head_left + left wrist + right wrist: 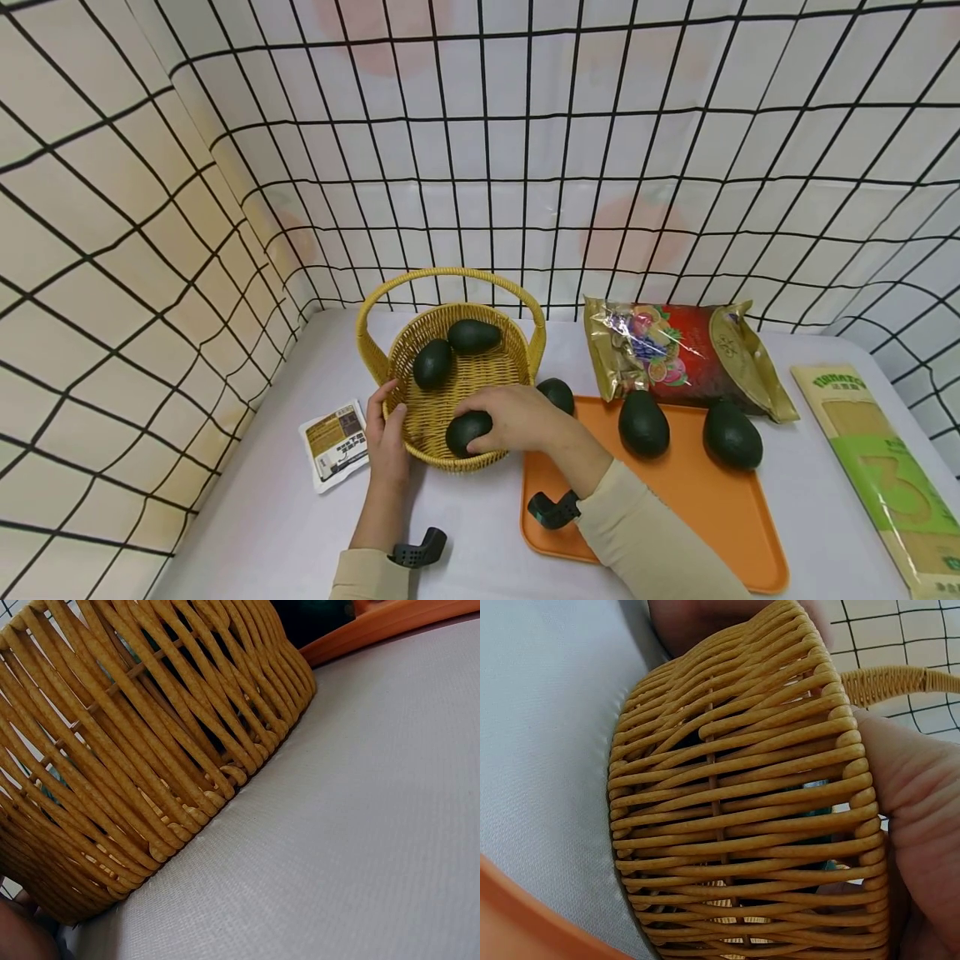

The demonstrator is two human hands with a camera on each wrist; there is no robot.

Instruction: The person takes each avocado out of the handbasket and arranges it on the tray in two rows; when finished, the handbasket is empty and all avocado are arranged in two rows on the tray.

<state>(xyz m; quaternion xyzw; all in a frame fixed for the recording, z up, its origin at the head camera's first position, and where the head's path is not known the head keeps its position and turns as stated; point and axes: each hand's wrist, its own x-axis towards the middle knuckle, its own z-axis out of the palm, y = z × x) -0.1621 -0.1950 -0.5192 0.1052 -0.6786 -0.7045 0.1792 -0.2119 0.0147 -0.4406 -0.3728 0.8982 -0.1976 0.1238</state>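
Observation:
A yellow wicker basket (417, 446) with a tall handle stands on the table; its woven side (142, 735) fills much of the left wrist view. Against the basket's left wall rests my left hand (387, 433), thumb at the rim. My right hand (517, 417) reaches over the front right rim and grips a dark green avocado (467, 433) inside the basket. In the right wrist view part of this hand (922, 817) shows beyond the rim. Two other avocados, one on the left (432, 364) and one at the back (474, 336), lie in the basket.
An orange tray (705, 517) to the right carries avocados (643, 423), one partly behind my right hand. Behind it lies a red and gold bag (682, 350). A green and tan noodle packet (885, 475) is far right, a small white-brown sachet (335, 444) left. Black wire mesh surrounds the table.

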